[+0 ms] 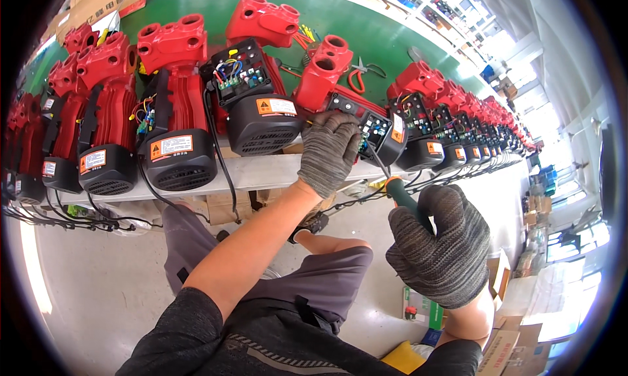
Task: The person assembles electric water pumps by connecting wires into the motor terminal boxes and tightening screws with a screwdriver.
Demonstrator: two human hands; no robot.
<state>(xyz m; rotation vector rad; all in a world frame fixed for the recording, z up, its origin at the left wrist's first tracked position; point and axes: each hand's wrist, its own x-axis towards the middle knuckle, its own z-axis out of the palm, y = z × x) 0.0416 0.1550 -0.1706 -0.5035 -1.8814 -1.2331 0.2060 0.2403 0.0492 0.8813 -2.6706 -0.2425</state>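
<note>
My gloved left hand (pixel 330 150) grips the motor side of a red and black pump (pixel 328 63), its fingers curled beside the exposed terminal box. Green and blue connectors show on the circuit board (pixel 374 129) inside that box. In my gloved right hand (pixel 446 248) is a screwdriver (pixel 401 194) with a green and orange handle, fingers closed round it. Its shaft slants up and left to the lower edge of the board; the exact contact of the tip is too small to make out.
Similar pumps line the bench on both sides, including an open-wired pump (pixel 265 124) just left. Red-handled pliers (pixel 358 80) lie on the green bench top (pixel 379 29). Black power cables (pixel 226 173) hang over the front edge. Cardboard boxes (pixel 513 350) stand on the floor at right.
</note>
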